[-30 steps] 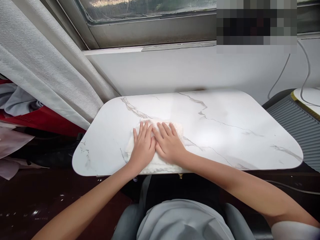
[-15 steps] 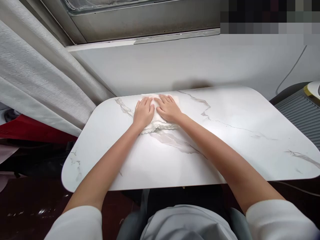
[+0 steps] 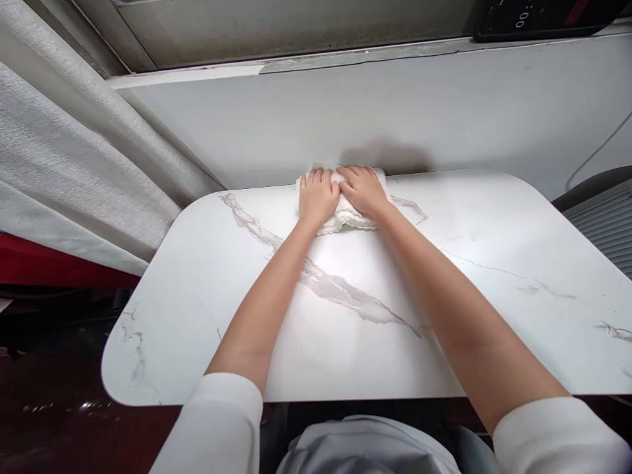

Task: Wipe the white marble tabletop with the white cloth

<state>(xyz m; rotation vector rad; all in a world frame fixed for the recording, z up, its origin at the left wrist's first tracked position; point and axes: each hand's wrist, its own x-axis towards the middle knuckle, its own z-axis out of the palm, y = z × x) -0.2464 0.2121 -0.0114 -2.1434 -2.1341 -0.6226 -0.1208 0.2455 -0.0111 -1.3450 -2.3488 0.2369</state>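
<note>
A folded white cloth (image 3: 347,218) with a ruffled near edge lies at the far edge of the white marble-patterned table (image 3: 237,289). My left hand (image 3: 318,196) rests flat on the cloth's left part, its fingers stretched forward. On the right part, my right hand (image 3: 364,189) presses down with its palm, fingers extended and angled inward. The two hands are close together, almost touching at the thumbs. The cloth's far edge reaches the wall behind the table, and what lies beneath it is hidden.
A pale wall (image 3: 237,125) runs behind the table, below a window ledge. On the ledge at the upper right stands a dark device with a lit display (image 3: 538,16). Light curtains (image 3: 74,145) hang on the left. A grey ribbed appliance (image 3: 605,220) stands at the right.
Both hands have slid the cloth to the right and away from me, up to the table's far edge. The camera view has shifted slightly, bringing the dark device on the ledge into clear sight.
</note>
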